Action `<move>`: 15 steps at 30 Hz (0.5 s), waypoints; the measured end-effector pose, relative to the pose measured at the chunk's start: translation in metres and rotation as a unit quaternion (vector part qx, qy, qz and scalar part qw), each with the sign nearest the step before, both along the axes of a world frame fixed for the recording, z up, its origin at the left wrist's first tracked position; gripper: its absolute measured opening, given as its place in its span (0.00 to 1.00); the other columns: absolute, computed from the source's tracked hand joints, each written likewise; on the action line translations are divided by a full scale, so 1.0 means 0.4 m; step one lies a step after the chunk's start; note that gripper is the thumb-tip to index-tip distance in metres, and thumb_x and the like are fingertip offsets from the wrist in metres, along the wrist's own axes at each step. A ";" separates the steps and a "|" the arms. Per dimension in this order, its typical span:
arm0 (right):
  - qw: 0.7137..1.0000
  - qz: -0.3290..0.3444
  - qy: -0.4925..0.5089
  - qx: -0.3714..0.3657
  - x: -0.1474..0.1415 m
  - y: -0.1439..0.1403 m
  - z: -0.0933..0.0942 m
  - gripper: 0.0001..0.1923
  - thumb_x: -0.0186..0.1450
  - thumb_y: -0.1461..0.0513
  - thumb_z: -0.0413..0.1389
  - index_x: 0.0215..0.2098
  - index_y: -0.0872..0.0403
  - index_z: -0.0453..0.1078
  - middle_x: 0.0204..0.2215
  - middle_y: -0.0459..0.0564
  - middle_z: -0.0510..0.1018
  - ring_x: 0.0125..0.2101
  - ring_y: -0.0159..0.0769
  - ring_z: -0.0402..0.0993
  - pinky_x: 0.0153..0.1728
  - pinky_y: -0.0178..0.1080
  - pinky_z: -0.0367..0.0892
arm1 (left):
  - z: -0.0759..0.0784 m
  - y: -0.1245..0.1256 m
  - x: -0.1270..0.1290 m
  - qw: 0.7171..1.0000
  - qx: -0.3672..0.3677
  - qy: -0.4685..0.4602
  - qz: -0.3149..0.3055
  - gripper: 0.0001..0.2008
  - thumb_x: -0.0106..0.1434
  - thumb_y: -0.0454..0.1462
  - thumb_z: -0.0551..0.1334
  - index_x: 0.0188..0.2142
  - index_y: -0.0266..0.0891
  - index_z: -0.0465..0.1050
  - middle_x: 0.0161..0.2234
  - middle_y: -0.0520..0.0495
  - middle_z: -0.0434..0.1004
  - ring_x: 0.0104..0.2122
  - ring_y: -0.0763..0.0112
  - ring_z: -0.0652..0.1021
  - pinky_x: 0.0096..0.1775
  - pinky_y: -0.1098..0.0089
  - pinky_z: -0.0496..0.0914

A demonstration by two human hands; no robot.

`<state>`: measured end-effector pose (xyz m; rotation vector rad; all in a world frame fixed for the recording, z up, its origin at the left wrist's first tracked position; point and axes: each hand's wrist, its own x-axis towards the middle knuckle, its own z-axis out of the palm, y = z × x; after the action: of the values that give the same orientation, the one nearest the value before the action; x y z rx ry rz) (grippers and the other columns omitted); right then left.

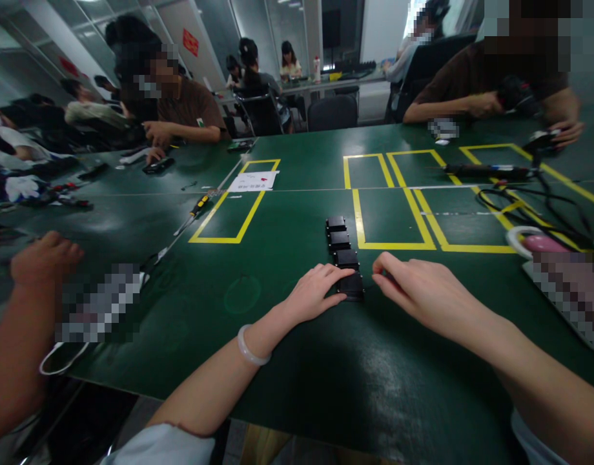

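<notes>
As the black blocks [339, 239] stand in the head view: four form a row on the green desk [301, 381], running from the nearest block [354, 286] toward between 11 and 12 o'clock, with narrow gaps.
Row so far: by judgement, the line-up looks nearly settled, with the nearest block being handled; whether more blocks or a further step remain, I cannot tell.
Left hand: at the nearest block's 9 o'clock, the left hand [309, 294] has its grip parted only as far as the block needs, forefinger and thumb seemingly pinching it from the far and near sides.
Right hand: at the same block's 3 o'clock, just apart from it, the right hand [418, 282] has its grip drawn nearly together; nothing shows between the fingertips, though a tiny piece could be hidden.
Yellow tape frame [398, 246]: around 1 o'clock from the nearest block, no block inside.
</notes>
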<state>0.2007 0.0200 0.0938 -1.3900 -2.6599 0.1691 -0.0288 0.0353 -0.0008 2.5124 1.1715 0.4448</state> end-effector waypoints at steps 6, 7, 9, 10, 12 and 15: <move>1.000 -0.005 -0.005 -0.002 0.005 0.004 -0.009 0.11 0.70 0.56 0.40 0.41 0.52 0.61 0.23 0.45 0.73 0.22 0.36 0.70 0.23 0.36 0.53 | 0.000 0.000 0.000 1.000 -0.002 0.001 0.002 0.24 0.67 0.42 0.58 0.61 0.49 0.56 0.50 0.45 0.67 0.47 0.61 0.69 0.48 0.61 0.66; 1.000 -0.005 0.000 -0.011 0.005 0.004 -0.008 0.11 0.70 0.57 0.40 0.42 0.52 0.61 0.24 0.45 0.73 0.23 0.35 0.70 0.24 0.35 0.53 | 0.000 0.000 0.000 1.000 -0.001 0.002 0.002 0.24 0.67 0.42 0.58 0.61 0.48 0.56 0.50 0.45 0.67 0.48 0.61 0.68 0.48 0.61 0.66; 1.000 0.000 0.011 -0.024 0.006 0.002 -0.006 0.10 0.70 0.58 0.41 0.43 0.51 0.59 0.24 0.44 0.73 0.24 0.35 0.71 0.25 0.35 0.54 | 0.001 -0.001 0.000 1.000 0.000 0.003 0.001 0.24 0.67 0.42 0.58 0.61 0.48 0.56 0.51 0.45 0.66 0.48 0.61 0.68 0.49 0.61 0.65; 1.000 0.002 0.016 -0.026 0.006 0.001 -0.004 0.09 0.70 0.58 0.41 0.43 0.51 0.59 0.25 0.44 0.73 0.25 0.35 0.71 0.25 0.35 0.54 | 0.001 -0.001 0.001 1.000 0.001 0.003 0.000 0.24 0.67 0.42 0.57 0.61 0.48 0.56 0.51 0.45 0.66 0.48 0.61 0.68 0.49 0.61 0.65; 0.999 0.003 0.021 -0.027 0.005 0.000 -0.001 0.09 0.70 0.58 0.41 0.42 0.51 0.59 0.25 0.44 0.73 0.25 0.35 0.71 0.25 0.35 0.55 | 0.001 -0.001 0.000 1.000 0.003 0.003 -0.001 0.24 0.67 0.43 0.57 0.61 0.48 0.56 0.51 0.45 0.66 0.48 0.61 0.68 0.49 0.61 0.65; 1.000 0.001 0.016 -0.013 0.003 0.002 -0.002 0.11 0.70 0.55 0.41 0.40 0.51 0.61 0.24 0.44 0.73 0.24 0.35 0.70 0.24 0.35 0.54 | 0.000 0.000 0.000 1.000 0.003 0.004 -0.001 0.24 0.67 0.42 0.57 0.61 0.48 0.55 0.51 0.45 0.66 0.48 0.61 0.68 0.49 0.61 0.65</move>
<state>0.2021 0.0207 0.0929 -1.3804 -2.6428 0.2257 -0.0288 0.0353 -0.0009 2.5234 1.1714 0.4396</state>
